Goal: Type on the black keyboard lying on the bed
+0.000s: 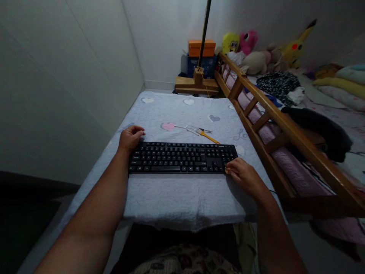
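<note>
A black keyboard (173, 158) lies flat on the cloth-covered table, its keys facing up. At its upper left corner rests my left hand (131, 137), fingers curled in and closed; whether anything small sits between the fingertips is not visible. My right hand (241, 171) is at the lower right corner, with its thumb and fingers closed on the keyboard's edge. Just beyond the keyboard lie a small brush with a yellow handle (211, 137) and a thin metal wire tool (184, 128), partly overlapping other slim pieces.
A pale cloth with heart prints (171, 194) covers the table. Along the right side runs a wooden bed rail (273, 118), with plush toys (258, 62) and bedding behind. At the back stand an orange box (201, 48) and a wooden stand (196, 85) with a dark pole.
</note>
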Motion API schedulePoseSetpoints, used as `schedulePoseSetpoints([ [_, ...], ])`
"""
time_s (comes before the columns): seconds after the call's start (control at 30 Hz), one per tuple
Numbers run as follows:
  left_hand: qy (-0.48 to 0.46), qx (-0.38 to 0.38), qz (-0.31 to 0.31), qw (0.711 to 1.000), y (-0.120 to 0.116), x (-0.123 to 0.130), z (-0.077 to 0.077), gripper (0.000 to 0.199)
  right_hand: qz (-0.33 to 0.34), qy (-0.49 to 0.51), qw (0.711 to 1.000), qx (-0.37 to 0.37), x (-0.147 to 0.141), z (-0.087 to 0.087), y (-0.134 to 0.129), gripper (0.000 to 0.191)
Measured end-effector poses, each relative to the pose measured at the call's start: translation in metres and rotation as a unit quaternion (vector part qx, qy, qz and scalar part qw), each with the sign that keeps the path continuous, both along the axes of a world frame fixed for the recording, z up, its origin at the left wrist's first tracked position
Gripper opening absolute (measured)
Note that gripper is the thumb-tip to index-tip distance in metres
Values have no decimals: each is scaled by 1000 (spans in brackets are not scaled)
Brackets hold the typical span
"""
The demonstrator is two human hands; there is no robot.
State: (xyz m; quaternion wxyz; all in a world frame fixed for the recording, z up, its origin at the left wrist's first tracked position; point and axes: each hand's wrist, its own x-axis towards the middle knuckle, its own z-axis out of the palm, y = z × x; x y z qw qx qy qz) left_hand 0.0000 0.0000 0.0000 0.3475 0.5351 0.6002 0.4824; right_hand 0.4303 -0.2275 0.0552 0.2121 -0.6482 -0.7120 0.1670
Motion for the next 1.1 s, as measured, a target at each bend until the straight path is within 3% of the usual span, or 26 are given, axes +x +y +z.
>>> schedulePoseSetpoints([
  [0.2,-1,-9,1,1000,-3,3,5,22,8,19,999,33,0,6,-2,13],
  [0.4,2,-5,1,1000,-3,3,8,21,7,18,999,37,-2,-2,1,15],
  [0.73,10,-7,-6,1000,-3,2,7,20,-37,-34,999,17,32,-1,-2,13],
  [0.87,16,-5,-3,1000,-3,2,7,18,-56,-39,997,46,34,2,11,12],
  [1.1,6,-6,-2,1000,-2,1,4,21,-60,-24,993,99,18,4,58,14],
])
